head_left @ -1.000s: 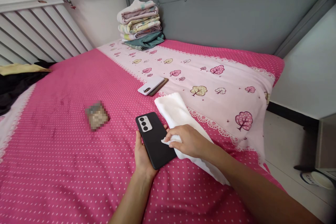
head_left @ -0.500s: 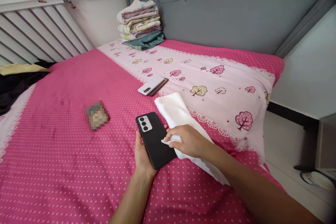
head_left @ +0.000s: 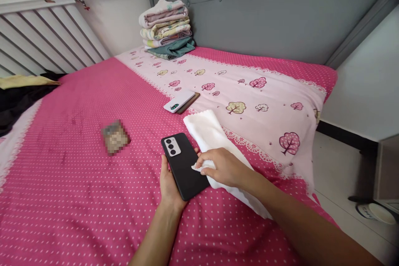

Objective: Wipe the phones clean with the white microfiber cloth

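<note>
- Cradling a black phone [head_left: 185, 170] over the pink bed [head_left: 77, 187], camera side up, the left hand [head_left: 171, 185] is wrapping its fingers around both edges
- Right hand [head_left: 226, 167] is pinching a bunched bit of white cloth [head_left: 206, 166] against the phone's back
- Long white towel [head_left: 206, 129] is lying just beside it, running under the right forearm
- Pale phone [head_left: 183, 99] is overlapping a brownish flat thing [head_left: 190, 103] farther up, some pixelated item [head_left: 115, 138] is sitting off left

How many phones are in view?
2 for certain: the black phone in the left hand, and the white phone on the bed. The brown slab partly beneath the white one may be another.
</note>
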